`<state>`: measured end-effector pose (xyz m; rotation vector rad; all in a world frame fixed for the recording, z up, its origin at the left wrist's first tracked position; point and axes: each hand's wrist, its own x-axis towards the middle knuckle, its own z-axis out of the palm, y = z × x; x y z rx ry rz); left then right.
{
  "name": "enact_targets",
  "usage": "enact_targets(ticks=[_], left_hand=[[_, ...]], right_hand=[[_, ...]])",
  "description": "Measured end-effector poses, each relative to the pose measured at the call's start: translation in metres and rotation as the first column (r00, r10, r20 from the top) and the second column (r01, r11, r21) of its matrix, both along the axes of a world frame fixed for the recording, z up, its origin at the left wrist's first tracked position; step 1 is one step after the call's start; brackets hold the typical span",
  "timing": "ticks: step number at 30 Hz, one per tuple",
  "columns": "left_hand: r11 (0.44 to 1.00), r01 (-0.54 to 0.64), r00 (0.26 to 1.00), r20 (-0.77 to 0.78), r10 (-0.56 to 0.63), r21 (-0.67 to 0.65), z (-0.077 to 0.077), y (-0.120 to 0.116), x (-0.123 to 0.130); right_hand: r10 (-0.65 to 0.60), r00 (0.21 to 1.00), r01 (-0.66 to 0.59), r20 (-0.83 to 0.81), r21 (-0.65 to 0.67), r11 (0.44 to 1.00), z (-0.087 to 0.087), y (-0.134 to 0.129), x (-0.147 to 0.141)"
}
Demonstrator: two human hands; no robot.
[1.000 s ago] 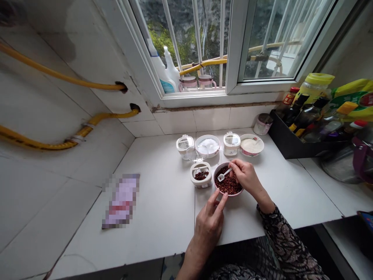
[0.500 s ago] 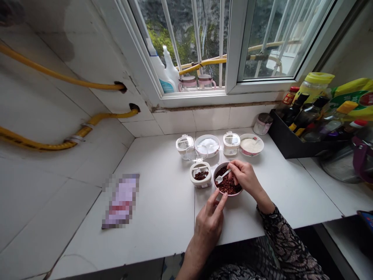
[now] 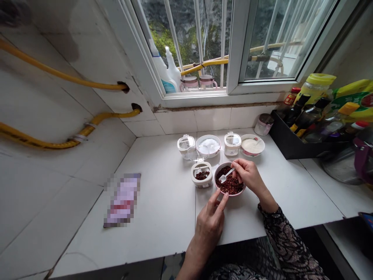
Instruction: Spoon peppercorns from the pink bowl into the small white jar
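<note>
My right hand (image 3: 246, 174) is closed on the handle of a small white spoon (image 3: 223, 178), its scoop end over a bowl (image 3: 219, 189) of dark red-brown, peppercorn-like bits (image 3: 230, 185). At the bowl's near rim rest the fingertips of my left hand (image 3: 210, 219), index and middle fingers stretched out and apart; its other fingers are partly hidden. Just left of the bowl stands a seasoning jar (image 3: 201, 183) with its clear lid (image 3: 198, 153) flipped up and some of the same bits inside.
Behind are two lidded jars (image 3: 185, 144) (image 3: 232, 142), a bowl of white grains (image 3: 209, 145) and a bowl of off-white powder (image 3: 252, 145). A black bin of bottles (image 3: 300, 144) stands right, near a dark-lidded jar (image 3: 264, 125). A blurred purple packet (image 3: 124, 200) lies left.
My right hand has raised the spoon slightly and shifted its scoop to the right over the bowl. My left hand stays at the rim. The whole view has shifted slightly.
</note>
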<state>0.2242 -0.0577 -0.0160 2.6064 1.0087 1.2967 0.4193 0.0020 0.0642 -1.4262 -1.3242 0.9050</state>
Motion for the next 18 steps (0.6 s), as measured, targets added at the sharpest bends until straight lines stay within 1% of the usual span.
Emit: enact_targets(ticks=[3, 5, 8, 12, 18], left_hand=[[1.0, -0.003, 1.0, -0.002, 0.003, -0.005, -0.0005, -0.0003, -0.0002], [1.0, -0.005, 1.0, -0.007, 0.005, -0.011, -0.0009, -0.0006, -0.0004], [1.0, -0.005, 1.0, -0.015, 0.005, -0.017, -0.0016, -0.0009, -0.0007], [1.0, -0.006, 1.0, -0.012, 0.006, -0.017, -0.0024, -0.0005, -0.001], [1.0, -0.004, 1.0, -0.003, 0.004, -0.007, -0.0017, -0.0003, -0.0009]], right_hand=[[0.088, 0.987, -0.091, 0.133, 0.018, 0.996, 0.0017, -0.002, -0.0005], [0.125, 0.981, -0.128, 0.146, 0.012, 0.992, 0.0019, -0.0025, -0.0012], [0.141, 0.985, -0.14, 0.098, -0.015, 0.99, 0.0011, -0.0026, -0.0012], [0.133, 0.991, -0.131, 0.024, -0.05, 0.99, 0.0004, -0.0024, 0.0011], [0.137, 0.99, -0.14, -0.033, -0.082, 0.987, 0.0013, -0.0024, 0.0013]])
